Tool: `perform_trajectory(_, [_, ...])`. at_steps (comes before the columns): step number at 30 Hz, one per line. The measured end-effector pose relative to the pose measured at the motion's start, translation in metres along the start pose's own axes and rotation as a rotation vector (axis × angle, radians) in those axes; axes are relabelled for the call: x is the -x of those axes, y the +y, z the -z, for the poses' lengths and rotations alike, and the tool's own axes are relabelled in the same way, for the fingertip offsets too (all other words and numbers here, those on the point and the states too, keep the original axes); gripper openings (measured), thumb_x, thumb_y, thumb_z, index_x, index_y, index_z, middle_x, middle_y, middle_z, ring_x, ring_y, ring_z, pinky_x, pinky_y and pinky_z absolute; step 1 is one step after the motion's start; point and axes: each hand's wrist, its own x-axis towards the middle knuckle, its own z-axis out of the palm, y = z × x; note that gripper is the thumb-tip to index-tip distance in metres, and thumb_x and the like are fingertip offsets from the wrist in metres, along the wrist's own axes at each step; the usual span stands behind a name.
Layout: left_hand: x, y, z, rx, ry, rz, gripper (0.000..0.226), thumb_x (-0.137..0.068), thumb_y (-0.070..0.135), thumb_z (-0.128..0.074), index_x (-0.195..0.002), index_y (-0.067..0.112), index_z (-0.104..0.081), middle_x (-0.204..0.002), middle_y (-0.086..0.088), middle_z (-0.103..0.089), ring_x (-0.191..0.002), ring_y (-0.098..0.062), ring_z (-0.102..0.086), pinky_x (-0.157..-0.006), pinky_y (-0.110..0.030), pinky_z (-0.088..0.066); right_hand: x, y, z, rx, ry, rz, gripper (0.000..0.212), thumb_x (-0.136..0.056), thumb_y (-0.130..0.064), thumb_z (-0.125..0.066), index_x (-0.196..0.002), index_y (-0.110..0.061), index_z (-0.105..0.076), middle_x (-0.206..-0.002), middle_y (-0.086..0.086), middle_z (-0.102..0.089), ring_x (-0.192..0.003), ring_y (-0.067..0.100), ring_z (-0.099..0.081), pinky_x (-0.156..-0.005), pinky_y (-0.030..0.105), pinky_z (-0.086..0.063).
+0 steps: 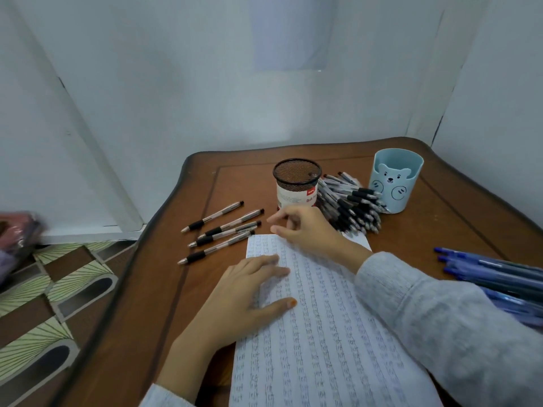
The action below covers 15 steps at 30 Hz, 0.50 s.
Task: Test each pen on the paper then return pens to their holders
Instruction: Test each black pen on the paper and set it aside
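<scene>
Lying on the brown wooden table (164, 289), the white paper sheet filled with handwriting (323, 333) sits under the flat, relaxed left hand (249, 298). Behind it stand the pale blue bear-face cup (393, 186) and the black wire-mesh cup (295, 183), with a heap of black-grip pens (352, 210) lying between them. The right hand (308, 230), loosely curled and gripping nothing, hovers just beside four loose black-grip pens (224, 234).

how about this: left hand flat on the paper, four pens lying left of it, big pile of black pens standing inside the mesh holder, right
The head view shows the pile of black pens lying on the table beside the mesh holder, not inside it. The left hand is flat on the paper, with four pens lying left of it.
</scene>
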Motion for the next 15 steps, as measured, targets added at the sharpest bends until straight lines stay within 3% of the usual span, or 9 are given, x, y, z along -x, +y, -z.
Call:
perform_trajectory(3, [0.0,-0.002,-0.001,0.015,0.009,-0.003,0.056,-0.083,0.071,-0.045,-0.134,0.05,-0.042,-0.145,0.033,-0.027,-0.13,0.015,-0.018,-0.104,-0.021,-0.018,-0.014,0.0,-0.015,0.036,-0.064,-0.022,0.026,-0.091,-0.025,-0.064,-0.117,-0.031,-0.063,-0.064,-0.004,-0.06,-0.055,0.008,-0.05,-0.057,0.029,-0.046])
perform_trajectory(6, [-0.001,-0.002,-0.001,0.016,0.014,-0.002,0.055,-0.084,0.07,-0.047,-0.134,0.049,-0.042,-0.145,0.033,-0.026,-0.131,0.014,-0.018,-0.107,-0.023,-0.018,-0.027,-0.004,-0.02,0.226,-0.11,-0.015,0.032,-0.093,-0.031,-0.06,-0.125,-0.032,-0.058,-0.069,-0.007,-0.062,-0.055,0.005,-0.049,-0.052,0.023,-0.041])
perform_trajectory(10, [0.0,-0.004,-0.001,0.004,0.016,-0.009,0.055,-0.084,0.07,-0.046,-0.135,0.048,-0.041,-0.146,0.033,-0.025,-0.132,0.014,-0.017,-0.105,-0.021,-0.016,-0.034,-0.01,-0.019,0.426,-0.109,0.036,0.022,-0.093,-0.033,-0.06,-0.114,-0.027,-0.066,-0.066,-0.017,-0.048,-0.057,0.0,-0.04,-0.05,0.02,-0.031])
perform_trajectory(15, [0.0,-0.004,-0.002,0.006,0.018,-0.012,0.058,-0.083,0.07,-0.045,-0.136,0.045,-0.042,-0.146,0.03,-0.027,-0.132,0.012,-0.018,-0.104,-0.021,-0.017,-0.021,-0.003,-0.017,0.335,-0.027,0.024,0.012,-0.089,-0.031,-0.066,-0.099,-0.025,-0.068,-0.065,-0.016,-0.051,-0.059,0.0,-0.045,-0.052,0.017,-0.03])
